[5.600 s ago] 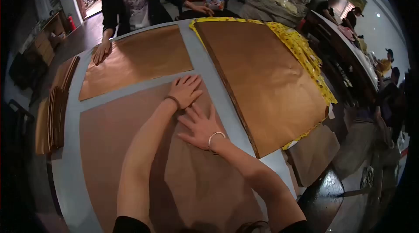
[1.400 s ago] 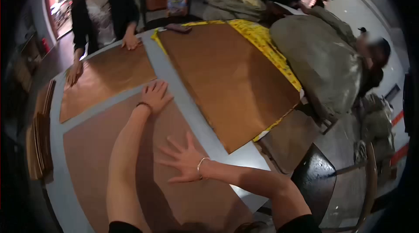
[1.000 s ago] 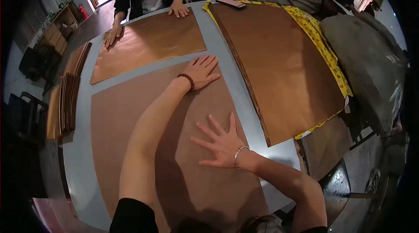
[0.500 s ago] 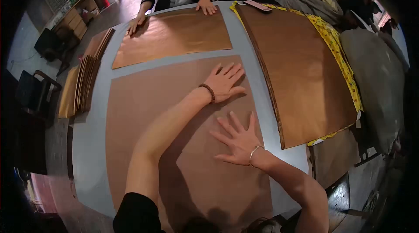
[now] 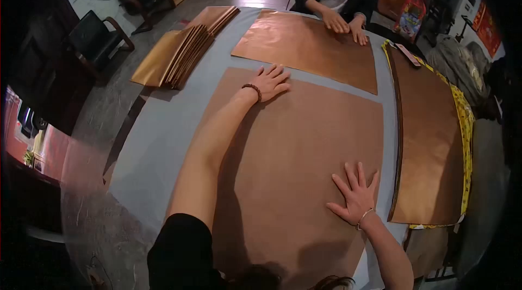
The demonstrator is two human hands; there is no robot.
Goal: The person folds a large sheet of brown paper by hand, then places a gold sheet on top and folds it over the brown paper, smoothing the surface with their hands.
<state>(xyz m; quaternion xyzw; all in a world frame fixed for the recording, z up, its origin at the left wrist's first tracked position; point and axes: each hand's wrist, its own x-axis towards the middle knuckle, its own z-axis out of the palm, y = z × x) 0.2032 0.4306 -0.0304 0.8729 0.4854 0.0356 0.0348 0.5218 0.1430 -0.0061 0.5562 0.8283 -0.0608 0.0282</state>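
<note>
A large sheet of matt brown paper [image 5: 304, 148] lies flat on the grey-blue tabletop in front of me. My left hand [image 5: 270, 82], wearing a dark beaded bracelet, rests palm down near the far left corner of the sheet, fingers spread. Beside the right edge, my right hand [image 5: 356, 196] lies on the same sheet with its fingers fanned out and a light bangle at the wrist. Neither hand grips anything. Beyond the far edge, a shinier brown sheet [image 5: 304, 42] lies under the hands of another person [image 5: 340, 23].
Folded brown sheets [image 5: 187, 53] are piled on the table's far left. Along the right runs a stack of brown sheets [image 5: 429, 143] on yellow wrapping [image 5: 463, 116], with a phone [image 5: 406, 54] on its far end. Black armchairs [image 5: 98, 37] stand beyond the left side.
My left hand has slid left along the sheet's far edge, away from the right corner. The view has turned left. The other person's hands have come together toward their sheet's right side.
</note>
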